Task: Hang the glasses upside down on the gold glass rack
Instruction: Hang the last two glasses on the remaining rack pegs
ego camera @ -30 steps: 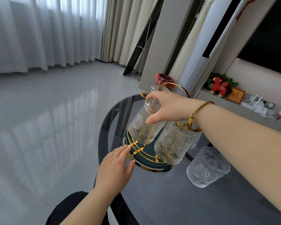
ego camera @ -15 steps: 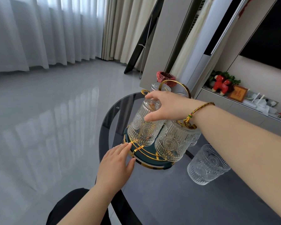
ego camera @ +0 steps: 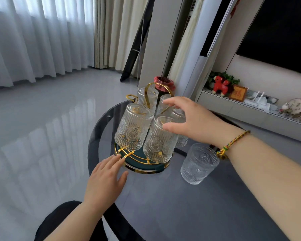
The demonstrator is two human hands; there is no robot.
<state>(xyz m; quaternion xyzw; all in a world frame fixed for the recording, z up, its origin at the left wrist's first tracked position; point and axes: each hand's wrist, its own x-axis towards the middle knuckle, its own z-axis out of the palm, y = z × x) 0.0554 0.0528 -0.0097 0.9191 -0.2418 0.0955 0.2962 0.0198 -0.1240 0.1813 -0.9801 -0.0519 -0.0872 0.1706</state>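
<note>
Grey floor tiles and pale curtains lie behind a round dark glass table (ego camera: 163,206) with a shelf unit off to its right. On the table's far-left part stands the gold rack (ego camera: 142,160), a green-and-gold base with a looped handle on top. Several ribbed glasses hang mouth-down on it: the two nearest are the left glass (ego camera: 131,129) and the front glass (ego camera: 159,141), with more behind them, partly hidden.

One loose glass (ego camera: 199,164) stands upright on the table just right of the rack, not yet hung.

The right hand (ego camera: 189,120) hovers over the hung glasses with its fingers spread apart, holding nothing; the thumb looks to be at or just off the front glass's upturned bottom, and I cannot tell whether it touches. The left hand (ego camera: 105,178) lies flat and open on the table at the near-left rim, fingertips against the rack's base, apparently steadying it.

By my reading, one hanging step is just done and the loose glass is next. That calls for the right hand to drop to it, grip it, turn it mouth-down and lower it over a free peg. Which peg is free cannot be made out from here; perhaps one at the back right.
</note>
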